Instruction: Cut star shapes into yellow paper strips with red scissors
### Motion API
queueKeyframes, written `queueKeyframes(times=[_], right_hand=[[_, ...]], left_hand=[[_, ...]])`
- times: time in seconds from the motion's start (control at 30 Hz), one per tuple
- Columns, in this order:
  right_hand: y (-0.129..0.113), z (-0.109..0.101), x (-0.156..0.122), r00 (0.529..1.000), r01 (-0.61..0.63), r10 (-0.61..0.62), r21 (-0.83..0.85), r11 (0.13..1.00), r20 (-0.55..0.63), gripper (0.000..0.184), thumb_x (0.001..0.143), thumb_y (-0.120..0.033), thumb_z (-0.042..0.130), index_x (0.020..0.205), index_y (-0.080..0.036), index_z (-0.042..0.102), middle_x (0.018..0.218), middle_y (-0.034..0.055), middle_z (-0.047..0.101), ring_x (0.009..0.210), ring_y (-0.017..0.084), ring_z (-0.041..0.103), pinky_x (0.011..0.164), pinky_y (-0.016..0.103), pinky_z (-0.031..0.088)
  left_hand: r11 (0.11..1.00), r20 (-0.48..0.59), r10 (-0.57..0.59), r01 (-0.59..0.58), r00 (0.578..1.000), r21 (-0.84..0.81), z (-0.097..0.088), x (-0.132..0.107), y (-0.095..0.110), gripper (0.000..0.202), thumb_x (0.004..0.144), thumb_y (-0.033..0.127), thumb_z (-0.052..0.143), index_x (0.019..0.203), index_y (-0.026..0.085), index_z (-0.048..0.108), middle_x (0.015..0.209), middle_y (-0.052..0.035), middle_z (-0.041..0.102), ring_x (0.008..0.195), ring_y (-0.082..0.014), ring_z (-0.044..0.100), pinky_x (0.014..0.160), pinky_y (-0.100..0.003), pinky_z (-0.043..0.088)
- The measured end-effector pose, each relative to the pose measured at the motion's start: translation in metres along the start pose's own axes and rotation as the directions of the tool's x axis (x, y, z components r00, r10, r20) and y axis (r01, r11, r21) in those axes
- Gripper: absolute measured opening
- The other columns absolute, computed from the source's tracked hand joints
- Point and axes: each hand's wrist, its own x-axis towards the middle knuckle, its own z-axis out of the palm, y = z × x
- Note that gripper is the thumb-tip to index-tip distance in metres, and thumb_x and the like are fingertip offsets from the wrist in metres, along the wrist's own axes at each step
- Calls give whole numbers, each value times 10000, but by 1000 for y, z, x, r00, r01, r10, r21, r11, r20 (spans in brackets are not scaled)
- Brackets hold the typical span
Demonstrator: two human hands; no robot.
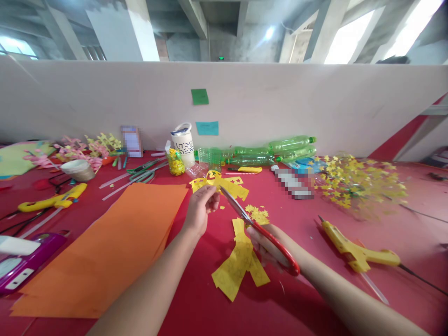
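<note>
My left hand (pixel 200 210) is raised over the red table (pixel 301 298), its fingers pinched on a piece of yellow paper (pixel 219 183) with star-shaped holes. My right hand (pixel 268 245) grips red-handled scissors (pixel 261 231); their blades point up and left toward the pinched paper. Under the right hand lie yellow paper scraps (pixel 238 266), and a small heap of cut yellow stars (pixel 258 213) sits just beyond the blades.
Orange paper sheets (pixel 108 247) lie at the left. One yellow glue gun (pixel 357 252) lies at the right, another (pixel 52 200) at the far left. Green plastic bottles (pixel 266 151), a white cup (pixel 184 144), a pile of yellow stars (pixel 357 182) and paper flowers (pixel 87 149) line the back wall.
</note>
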Motion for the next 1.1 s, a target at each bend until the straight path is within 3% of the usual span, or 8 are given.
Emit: queueKeyframes(times=[0.1,0.33,0.67,1.1], right_hand=[[-1,2,0,999,-21,21,1,1000,-29,532,770,-658,550,563,-185,419,411,-52,447,270,50,379,259,153,255],[10,-2,5,1000,-14,14,-26,1000,-2,490,796,-625,545,608,-179,468,414,-50,456,313,76,438,265,149,281],[7,-9,3,999,14,-11,-87,996,34,463,787,-602,573,660,-162,502,455,-54,479,333,58,432,296,142,294],[7,-15,3,999,15,-8,-134,991,50,524,819,-666,490,642,-173,477,460,-49,481,305,54,416,288,151,262]], left_hand=[[1000,26,-15,15,1000,20,1,-2,-1,197,750,302,660,665,147,572,562,25,559,446,-51,460,421,-174,300],[999,-33,41,-40,999,28,-2,1,-1,125,731,257,652,683,161,589,576,29,562,459,-54,454,424,-176,304],[989,67,56,-65,996,136,-9,5,4,107,731,240,637,663,163,605,546,36,530,461,-59,438,439,-185,307],[976,90,32,-51,995,210,-14,8,8,147,712,278,660,634,161,620,536,31,527,457,-61,431,450,-197,317]])
